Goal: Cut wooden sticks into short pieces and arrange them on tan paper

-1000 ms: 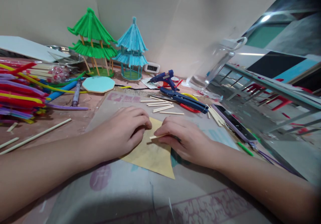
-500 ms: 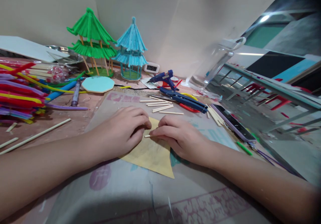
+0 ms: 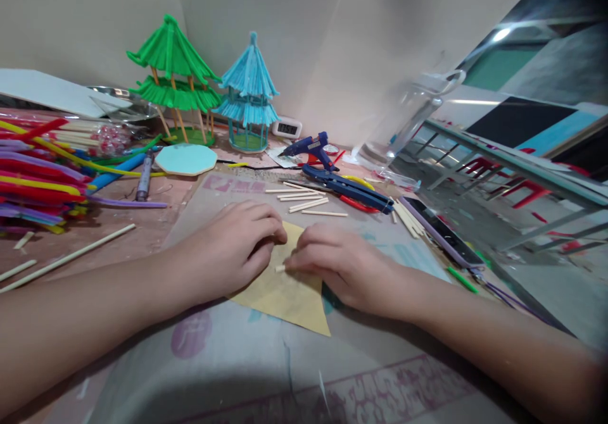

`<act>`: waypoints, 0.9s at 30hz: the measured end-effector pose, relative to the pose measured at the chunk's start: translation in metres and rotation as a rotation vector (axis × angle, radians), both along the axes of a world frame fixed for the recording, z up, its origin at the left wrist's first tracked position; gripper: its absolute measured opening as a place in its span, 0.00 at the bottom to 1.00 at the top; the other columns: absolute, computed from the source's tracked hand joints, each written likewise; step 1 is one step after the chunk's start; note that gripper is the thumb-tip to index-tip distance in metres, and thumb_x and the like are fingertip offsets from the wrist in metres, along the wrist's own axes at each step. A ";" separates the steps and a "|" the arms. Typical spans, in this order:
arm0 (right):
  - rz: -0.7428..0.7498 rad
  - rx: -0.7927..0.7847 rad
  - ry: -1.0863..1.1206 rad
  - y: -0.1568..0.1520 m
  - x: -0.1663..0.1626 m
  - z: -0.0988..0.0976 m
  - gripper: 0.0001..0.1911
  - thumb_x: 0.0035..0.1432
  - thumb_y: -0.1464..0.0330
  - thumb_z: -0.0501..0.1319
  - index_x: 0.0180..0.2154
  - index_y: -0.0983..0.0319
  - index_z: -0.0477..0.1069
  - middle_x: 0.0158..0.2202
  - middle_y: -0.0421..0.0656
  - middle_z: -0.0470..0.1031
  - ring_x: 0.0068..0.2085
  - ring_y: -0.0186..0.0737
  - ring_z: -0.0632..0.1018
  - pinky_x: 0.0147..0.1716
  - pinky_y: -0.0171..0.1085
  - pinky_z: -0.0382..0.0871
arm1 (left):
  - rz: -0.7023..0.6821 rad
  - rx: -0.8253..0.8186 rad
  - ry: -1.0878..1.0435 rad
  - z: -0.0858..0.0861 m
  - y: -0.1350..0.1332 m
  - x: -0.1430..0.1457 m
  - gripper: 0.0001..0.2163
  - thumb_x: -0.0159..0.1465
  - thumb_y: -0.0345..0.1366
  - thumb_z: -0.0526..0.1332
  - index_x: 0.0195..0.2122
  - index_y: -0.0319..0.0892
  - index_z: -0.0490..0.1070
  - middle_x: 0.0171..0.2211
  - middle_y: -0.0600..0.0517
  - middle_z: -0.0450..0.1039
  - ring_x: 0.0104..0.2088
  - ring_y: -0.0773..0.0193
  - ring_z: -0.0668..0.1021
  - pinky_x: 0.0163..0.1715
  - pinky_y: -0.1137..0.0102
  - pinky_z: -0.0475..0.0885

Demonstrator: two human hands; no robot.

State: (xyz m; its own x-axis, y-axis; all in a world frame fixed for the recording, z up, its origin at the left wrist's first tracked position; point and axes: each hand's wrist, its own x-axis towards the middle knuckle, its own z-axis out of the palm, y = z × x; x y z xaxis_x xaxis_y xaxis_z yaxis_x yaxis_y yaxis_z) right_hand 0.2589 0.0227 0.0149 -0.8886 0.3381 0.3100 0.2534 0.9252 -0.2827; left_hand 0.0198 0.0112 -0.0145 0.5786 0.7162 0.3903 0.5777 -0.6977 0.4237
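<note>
**One short stick in hand at the sheet, many others lying loose**

The work is judged to be partway through: a single short wooden stick (image 3: pixel 280 269) is being handled over the yellow sheet (image 3: pixel 289 307), which is probably sandpaper. Whether the stick's end is already smoothed cannot be made out. Beyond the sheet, a loose group of cut sticks (image 3: pixel 308 205) is laid out, and a second bundle of sticks (image 3: pixel 409 219) is seen beyond it to the right; which of these are finished and which are left cannot be told. No join between sticks is seen. Farther beyond the sheet, to the left, a green pagoda model (image 3: pixel 173 98) and a blue pagoda model (image 3: pixel 249 82) are seen standing, each apparently complete.

The short stick is held above the middle of the sheet, most of its length covered by the right hand (image 3: pixel 342 262). Only a pale, slim, blunt tip is shown, pointed leftward; contact with the sheet cannot be confirmed. The stick is pinched between the right thumb and fingers, which are slightly blurred. The left hand (image 3: pixel 242 243) is rested on the sheet's left part, its fingers curled and kept close together; whether anything is gripped beneath them cannot be told.
</note>
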 end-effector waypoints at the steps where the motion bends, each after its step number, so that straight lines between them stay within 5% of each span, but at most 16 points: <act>1: 0.033 -0.038 -0.023 -0.001 0.000 0.000 0.15 0.66 0.81 0.55 0.46 0.64 0.77 0.40 0.46 0.77 0.41 0.38 0.77 0.41 0.36 0.71 | -0.002 -0.003 0.001 0.000 0.000 0.000 0.11 0.68 0.30 0.54 0.43 0.43 0.76 0.45 0.47 0.76 0.49 0.54 0.76 0.53 0.56 0.72; 6: -0.036 0.072 0.023 -0.006 0.000 -0.001 0.13 0.67 0.79 0.55 0.43 0.62 0.77 0.37 0.45 0.75 0.38 0.39 0.75 0.37 0.36 0.70 | -0.001 -0.021 0.009 0.002 0.000 0.000 0.11 0.68 0.30 0.53 0.43 0.43 0.76 0.45 0.46 0.76 0.50 0.54 0.76 0.54 0.55 0.71; 9: 0.042 -0.040 -0.057 -0.007 0.000 -0.001 0.16 0.66 0.81 0.55 0.47 0.62 0.76 0.41 0.45 0.77 0.42 0.38 0.77 0.42 0.35 0.71 | -0.006 -0.022 0.011 0.002 -0.001 0.000 0.11 0.68 0.30 0.53 0.43 0.43 0.76 0.46 0.46 0.76 0.50 0.54 0.76 0.54 0.55 0.71; 13: -0.052 0.069 0.026 -0.006 -0.001 -0.002 0.14 0.67 0.80 0.54 0.42 0.62 0.76 0.37 0.45 0.75 0.38 0.39 0.75 0.37 0.36 0.69 | -0.003 -0.010 0.010 0.001 0.000 0.000 0.11 0.68 0.30 0.53 0.43 0.43 0.76 0.45 0.47 0.76 0.49 0.54 0.76 0.53 0.55 0.72; 23: 0.037 -0.039 -0.056 -0.005 -0.001 0.000 0.16 0.65 0.82 0.55 0.47 0.63 0.76 0.41 0.46 0.77 0.41 0.38 0.76 0.40 0.35 0.70 | 0.000 -0.008 0.016 0.002 0.000 0.000 0.11 0.68 0.29 0.54 0.43 0.42 0.76 0.45 0.46 0.76 0.49 0.54 0.76 0.53 0.55 0.72; 27: -0.061 0.063 -0.017 -0.004 -0.002 0.000 0.15 0.65 0.81 0.54 0.41 0.64 0.77 0.36 0.45 0.74 0.37 0.39 0.74 0.36 0.36 0.67 | 0.002 -0.009 0.021 0.002 0.000 0.000 0.11 0.68 0.29 0.53 0.43 0.43 0.76 0.45 0.47 0.76 0.49 0.54 0.76 0.53 0.55 0.72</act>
State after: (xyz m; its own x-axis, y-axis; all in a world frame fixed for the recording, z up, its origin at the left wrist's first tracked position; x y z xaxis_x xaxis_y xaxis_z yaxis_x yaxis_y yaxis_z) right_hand 0.2567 0.0188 0.0153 -0.8723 0.3719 0.3176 0.3139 0.9237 -0.2194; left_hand 0.0199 0.0113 -0.0126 0.5848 0.7210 0.3716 0.5881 -0.6924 0.4180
